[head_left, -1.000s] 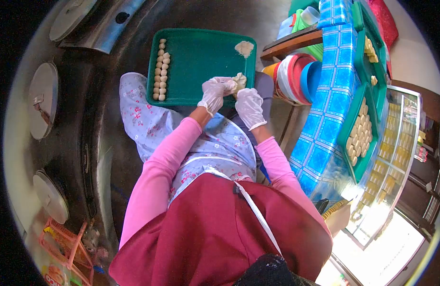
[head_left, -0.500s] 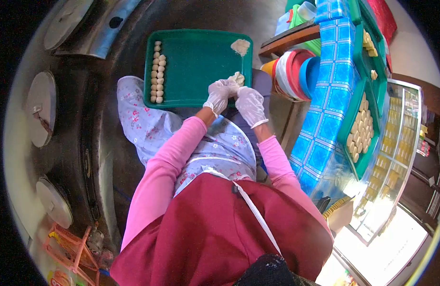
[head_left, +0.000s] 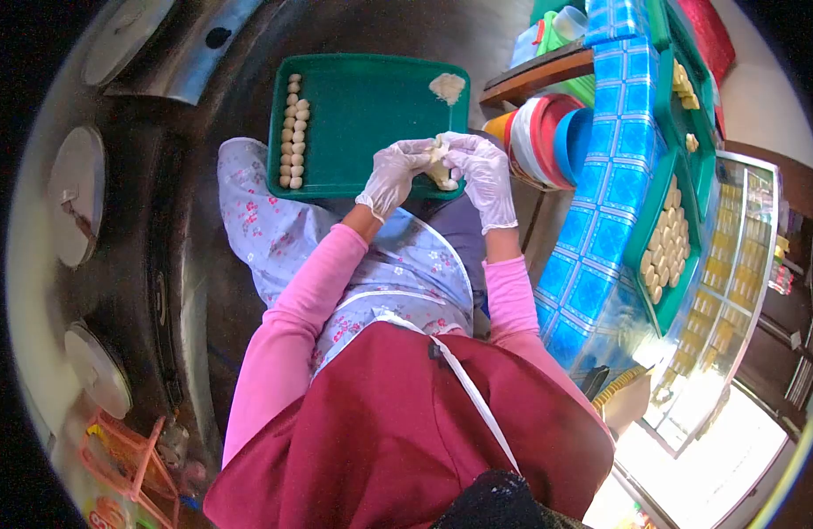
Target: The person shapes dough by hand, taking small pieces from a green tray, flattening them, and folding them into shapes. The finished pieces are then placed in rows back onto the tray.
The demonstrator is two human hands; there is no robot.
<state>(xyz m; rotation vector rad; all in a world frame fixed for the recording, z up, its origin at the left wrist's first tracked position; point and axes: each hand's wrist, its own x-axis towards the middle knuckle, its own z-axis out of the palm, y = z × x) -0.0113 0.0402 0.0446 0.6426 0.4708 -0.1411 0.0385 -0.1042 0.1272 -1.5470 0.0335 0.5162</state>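
Both my hands wear thin whitish gloves and meet over the near right part of a green tray (head_left: 362,115). A soft piece of pale dough (head_left: 441,176) hangs down between them. My left hand (head_left: 396,172) pinches it from the left, fingers closed. From the right, my right hand (head_left: 481,172) pinches the same piece at its upper end. Along the tray's left side lie two rows of small round dough balls (head_left: 297,136). A heap of pale flour (head_left: 447,87) sits in the far right corner.
The tray rests over my lap on a flowered apron (head_left: 274,220). To the right stand red and blue tubs (head_left: 575,141) beside a table with a blue checked cloth (head_left: 591,229). Another green tray on it holds several dough pieces (head_left: 666,242). Round metal lids (head_left: 76,194) line the left.
My hands have risen and drawn slightly apart. The dough, earlier bunched beyond the fingers, now hangs below them toward me.
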